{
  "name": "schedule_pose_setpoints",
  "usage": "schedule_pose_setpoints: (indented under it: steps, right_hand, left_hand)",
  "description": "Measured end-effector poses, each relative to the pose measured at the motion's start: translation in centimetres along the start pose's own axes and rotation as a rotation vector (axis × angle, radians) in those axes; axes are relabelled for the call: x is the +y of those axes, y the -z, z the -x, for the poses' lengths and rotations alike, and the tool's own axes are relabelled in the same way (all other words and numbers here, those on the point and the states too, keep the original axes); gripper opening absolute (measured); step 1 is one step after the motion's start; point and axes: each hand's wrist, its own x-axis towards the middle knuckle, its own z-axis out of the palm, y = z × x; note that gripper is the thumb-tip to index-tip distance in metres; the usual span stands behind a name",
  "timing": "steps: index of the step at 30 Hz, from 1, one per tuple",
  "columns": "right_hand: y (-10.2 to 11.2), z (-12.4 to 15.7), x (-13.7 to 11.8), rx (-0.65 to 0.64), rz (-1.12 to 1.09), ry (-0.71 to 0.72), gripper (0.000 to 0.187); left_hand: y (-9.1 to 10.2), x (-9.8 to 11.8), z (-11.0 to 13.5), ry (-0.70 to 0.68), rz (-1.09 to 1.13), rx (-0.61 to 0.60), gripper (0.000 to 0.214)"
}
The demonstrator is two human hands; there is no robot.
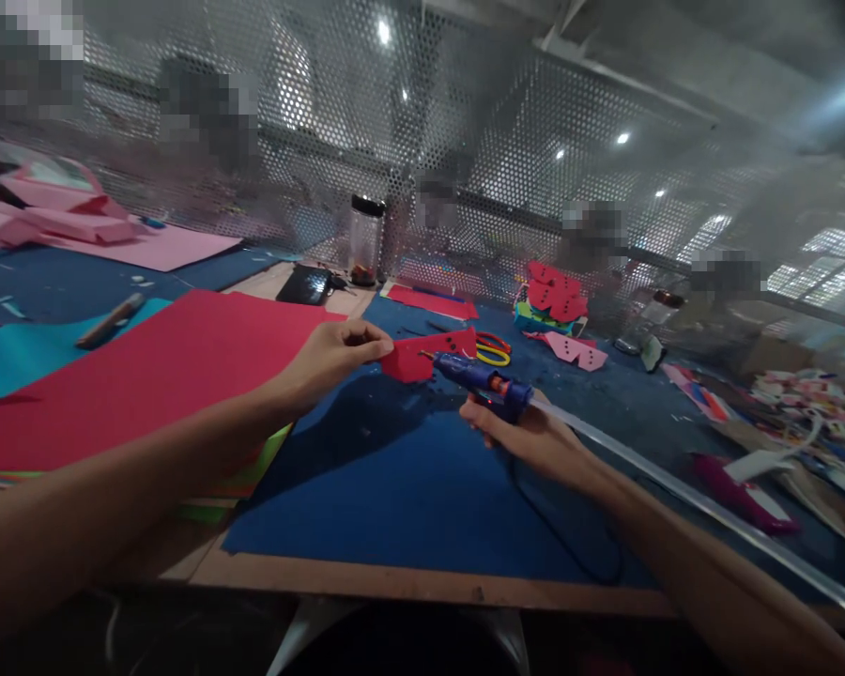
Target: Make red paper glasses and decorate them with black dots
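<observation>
A: Where is the red piece (409,364)?
B: Above the blue worktop (366,483), between the hands, its left end pinched between the left hand's (352,347) thumb and fingers. Its long axis runs rightward and slightly away from the person.
A: And the right hand (514,427)?
B: Wrapped around a glue gun (475,377). The nozzle (424,354) points left, at the piece's face; I cannot tell whether they touch. The left hand is nearer the piece.
A: What are they made of?
B: The piece looks like thin, matte card or foam, angular, with small dark dots near its far end. The gun is glossy blue plastic; a long, clear glue stick (676,485) trails from its back, along the right forearm.
A: Further out?
B: Scissors (505,349) with red and yellow loops just beyond, a broad, smooth red sheet (176,366) to the left, and a clear, dark-lidded jar (366,242) behind.
</observation>
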Motion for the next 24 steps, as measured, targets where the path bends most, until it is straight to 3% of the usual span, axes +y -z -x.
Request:
schedule_pose_setpoints:
  steps: [8, 17, 24]
  right_hand:
    - [-1.1, -0.7, 0.1, 0.093, 0.276, 0.299, 0.026]
    - [-1.2, -0.2, 0.3, 0.108, 0.312, 0.351, 0.017]
    - [-0.3, 0.1, -0.2, 0.006, 0.352, 0.396, 0.008]
  left_hand:
    - [-0.3, 0.1, 0.2, -0.005, 0.021, -0.045, 0.022]
    - [-0.4, 0.3, 0.3, 0.002, 0.029, -0.053, 0.023]
    - [-0.4, 0.5, 0.5, 0.012, 0.021, -0.056, 0.021]
